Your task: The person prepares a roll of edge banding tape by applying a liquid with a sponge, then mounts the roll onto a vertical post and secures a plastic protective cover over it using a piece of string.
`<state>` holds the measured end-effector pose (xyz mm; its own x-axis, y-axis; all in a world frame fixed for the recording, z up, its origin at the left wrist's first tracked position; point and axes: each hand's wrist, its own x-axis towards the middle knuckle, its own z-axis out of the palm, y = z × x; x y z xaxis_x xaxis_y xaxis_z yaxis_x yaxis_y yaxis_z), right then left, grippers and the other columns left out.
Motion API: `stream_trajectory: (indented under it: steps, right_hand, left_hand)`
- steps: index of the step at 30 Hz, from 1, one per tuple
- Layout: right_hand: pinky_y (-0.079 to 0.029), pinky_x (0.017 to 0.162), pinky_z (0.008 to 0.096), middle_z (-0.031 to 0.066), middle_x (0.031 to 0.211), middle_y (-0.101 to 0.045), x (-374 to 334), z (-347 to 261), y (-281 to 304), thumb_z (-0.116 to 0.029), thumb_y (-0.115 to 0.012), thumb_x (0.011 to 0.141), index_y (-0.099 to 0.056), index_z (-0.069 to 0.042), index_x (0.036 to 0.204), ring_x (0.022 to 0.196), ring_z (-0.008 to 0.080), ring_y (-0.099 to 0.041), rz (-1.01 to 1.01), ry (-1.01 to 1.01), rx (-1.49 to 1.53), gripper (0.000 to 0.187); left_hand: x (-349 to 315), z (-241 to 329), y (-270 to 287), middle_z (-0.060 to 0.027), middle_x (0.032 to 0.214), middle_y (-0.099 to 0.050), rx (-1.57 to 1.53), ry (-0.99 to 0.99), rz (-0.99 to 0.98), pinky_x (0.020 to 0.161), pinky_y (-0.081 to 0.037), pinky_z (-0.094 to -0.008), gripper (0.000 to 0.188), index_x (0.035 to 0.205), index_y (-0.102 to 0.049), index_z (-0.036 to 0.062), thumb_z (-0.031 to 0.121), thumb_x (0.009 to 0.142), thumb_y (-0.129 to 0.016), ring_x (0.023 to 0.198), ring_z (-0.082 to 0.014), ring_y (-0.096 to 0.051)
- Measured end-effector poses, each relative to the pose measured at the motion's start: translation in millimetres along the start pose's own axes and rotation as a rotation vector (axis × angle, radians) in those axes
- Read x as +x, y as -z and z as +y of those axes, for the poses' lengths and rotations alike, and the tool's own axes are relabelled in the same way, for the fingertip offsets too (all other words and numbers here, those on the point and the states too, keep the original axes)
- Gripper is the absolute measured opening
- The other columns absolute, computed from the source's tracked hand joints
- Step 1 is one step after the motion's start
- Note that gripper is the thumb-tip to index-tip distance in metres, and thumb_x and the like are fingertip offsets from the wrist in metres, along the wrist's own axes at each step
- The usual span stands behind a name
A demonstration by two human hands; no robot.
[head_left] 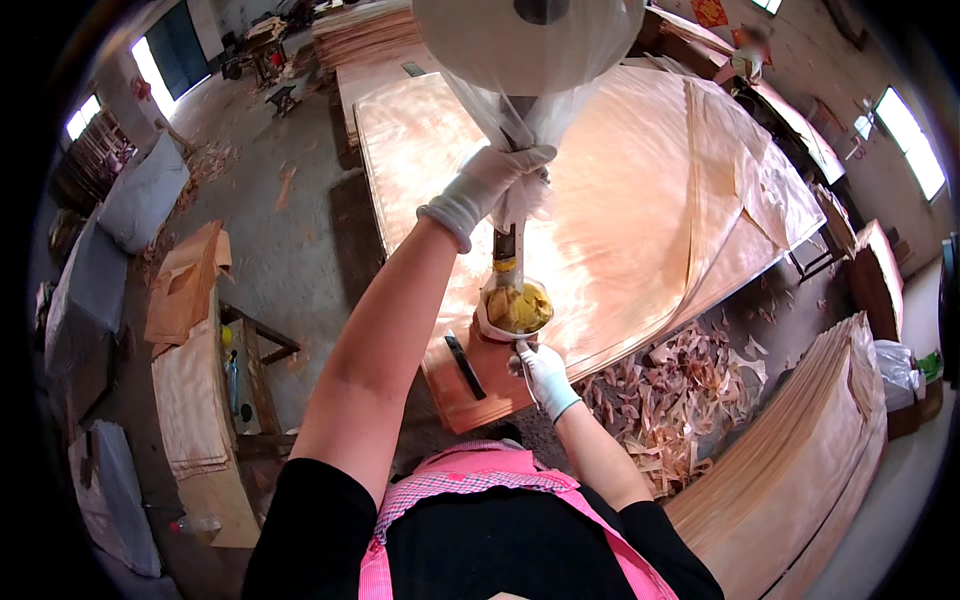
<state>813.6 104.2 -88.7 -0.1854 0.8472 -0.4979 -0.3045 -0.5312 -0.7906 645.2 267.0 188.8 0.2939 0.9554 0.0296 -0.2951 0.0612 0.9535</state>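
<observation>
My left hand (498, 182), in a white glove, is closed around gathered clear plastic (522, 207). Above it, the plastic covers a large white round object (530, 45) with a dark centre. A flat strip (508, 262), smeared yellow, runs from below this hand down to a container (488, 322) of lumpy yellow paste (520, 306). Whether my left hand also grips the strip is hidden. My right hand (545, 375), gloved too, pinches the container's near rim. Left of the container, a dark flat blade-like strip (463, 366) lies on the wood sheets.
A broad stack of thin wood veneer sheets (610, 190) spreads out ahead. Veneer scraps (680, 400) litter the floor at the right, beside another tall sheet stack (790, 450). At the left stands a wooden bench (195, 410) with sheets. Another person (748, 55) is at the far right.
</observation>
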Motion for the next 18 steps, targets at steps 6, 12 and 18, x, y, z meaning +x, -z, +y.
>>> stream_trajectory:
  steps: [6,12,18]
  right_hand:
    - [-0.046,0.054,0.0291,0.0061,0.068,-0.060,-20,3,-2,-0.023,-0.056,0.099,-0.058,-0.002,0.092,0.056,0.0159,-0.056,0.034,-0.027,-0.125,0.023]
    - [-0.045,0.051,0.0293,0.0050,0.066,-0.056,-19,-1,-1,-0.020,-0.053,0.100,-0.057,-0.003,0.092,0.054,0.0155,-0.054,0.054,-0.056,-0.084,0.019]
    - [-0.047,0.051,0.0303,0.0037,0.066,-0.055,-3,-20,-9,-0.019,-0.052,0.100,-0.055,-0.005,0.090,0.052,0.0158,-0.054,0.109,-0.052,-0.070,0.017]
  left_hand:
    - [15,3,14,-0.0025,0.088,-0.063,-0.041,-0.013,0.014,0.070,-0.053,-0.0302,0.034,0.102,-0.061,0.0048,0.025,0.082,-0.079,0.076,-0.0138,-0.062]
    - [45,-3,35,-0.0046,0.088,-0.064,-0.042,-0.051,-0.015,0.071,-0.054,-0.0318,0.035,0.104,-0.061,0.0038,0.026,0.083,-0.077,0.077,-0.0160,-0.064]
    - [77,-4,55,-0.0065,0.086,-0.066,-0.097,-0.047,-0.113,0.071,-0.055,-0.0326,0.034,0.104,-0.060,0.0045,0.030,0.086,-0.073,0.075,-0.0178,-0.065]
